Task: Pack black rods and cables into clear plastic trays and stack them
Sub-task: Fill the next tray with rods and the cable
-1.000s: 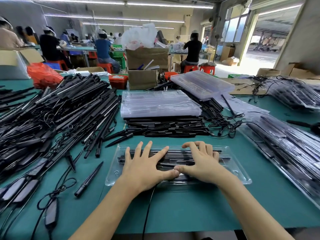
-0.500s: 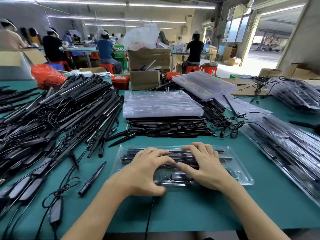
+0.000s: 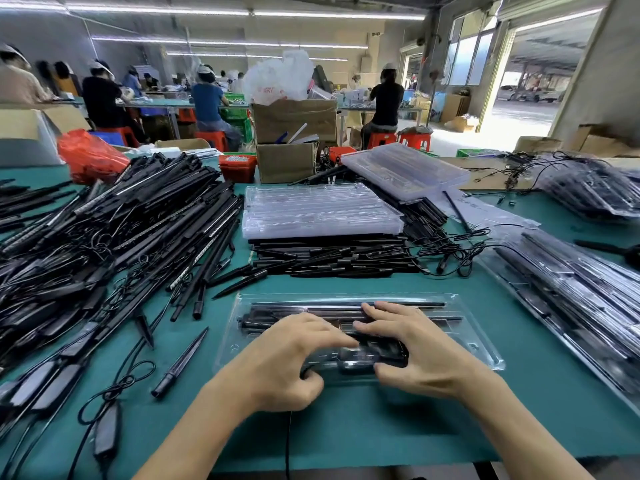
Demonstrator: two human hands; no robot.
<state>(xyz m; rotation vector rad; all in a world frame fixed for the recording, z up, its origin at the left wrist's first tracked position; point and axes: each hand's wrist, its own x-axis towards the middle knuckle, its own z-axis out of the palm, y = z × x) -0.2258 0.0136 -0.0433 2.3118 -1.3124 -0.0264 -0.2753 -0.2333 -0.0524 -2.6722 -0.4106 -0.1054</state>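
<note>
A clear plastic tray (image 3: pixel 485 356) lies on the green table in front of me with black rods (image 3: pixel 277 311) laid lengthwise in it. My left hand (image 3: pixel 287 355) curls over its near part, thumb tucked at the front edge. My right hand (image 3: pixel 426 351) arches beside it, fingers over the rods. Between the thumbs and fingertips of both hands sits a black cable block (image 3: pixel 388 353) in the tray's near compartment. Its cable (image 3: pixel 287 445) trails off the table's front edge.
A big heap of black rods and cables (image 3: pixel 121 230) fills the left. Empty clear trays (image 3: pixel 318 213) are stacked on more rods (image 3: pixel 329 261) behind. Packed trays (image 3: pixel 571 296) lie at the right. A loose spike (image 3: pixel 180 365) lies left of the tray.
Both hands went from lying flat on the tray to arched and curled, drawn back to its near compartment, where they now pinch the black block.
</note>
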